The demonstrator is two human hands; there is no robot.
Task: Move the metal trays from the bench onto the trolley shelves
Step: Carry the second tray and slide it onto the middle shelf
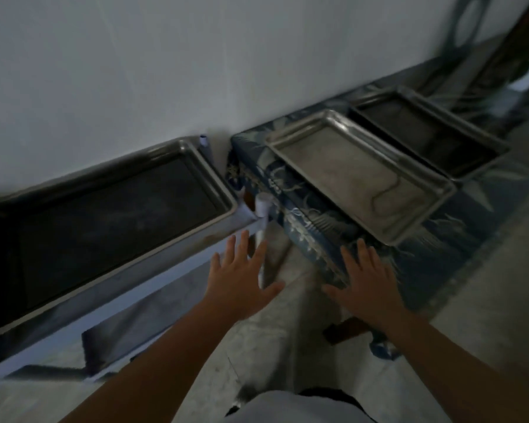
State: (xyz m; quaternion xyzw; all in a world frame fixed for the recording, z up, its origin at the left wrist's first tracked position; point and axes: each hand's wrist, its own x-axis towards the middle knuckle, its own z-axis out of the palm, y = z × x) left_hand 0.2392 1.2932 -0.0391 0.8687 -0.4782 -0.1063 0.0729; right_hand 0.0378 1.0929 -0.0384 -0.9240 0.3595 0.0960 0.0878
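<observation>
A dark metal tray [104, 221] lies on the top shelf of the pale blue trolley [153, 270] at the left. On the bench with the blue patterned cloth [312, 227] at the right rest a light grey metal tray [358, 175] and, behind it, a darker tray [425, 132] on top of another tray. My left hand [242, 279] hovers open in front of the trolley's right corner. My right hand [367, 285] hovers open just short of the light tray's near corner. Neither hand touches a tray.
A white wall [196, 71] runs behind the trolley and the bench. A narrow gap of grey floor [287, 315] separates the two. A lower trolley shelf [129, 325] shows beneath the top one. Dark clutter [501, 65] stands at the far right.
</observation>
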